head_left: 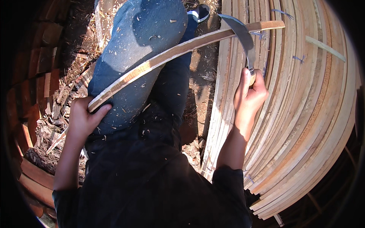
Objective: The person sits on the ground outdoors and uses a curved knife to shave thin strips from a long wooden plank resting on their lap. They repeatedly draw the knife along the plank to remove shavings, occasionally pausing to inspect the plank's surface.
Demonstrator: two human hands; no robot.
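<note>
My left hand (85, 116) grips the near end of a long wooden strip (163, 59), its thumb lying along the top. The strip slants across my jeans-covered thigh and reaches to the far right. In my right hand (251, 91) is a sickle (243, 36) with a curved metal blade and a wooden handle, the fingers wrapped round it. The blade crosses the strip near its far end; whether the edge touches the wood, I cannot tell. Wood shavings dot my thigh (152, 30).
A large stack of long wooden strips (304, 95), with bits of blue tie, fills the right side. A pale loose strip (325, 48) lies across it. Shavings and wood scraps (57, 102) cover the ground at left, beside stacked reddish-brown pieces (32, 95). My shoe (203, 12) shows at the top.
</note>
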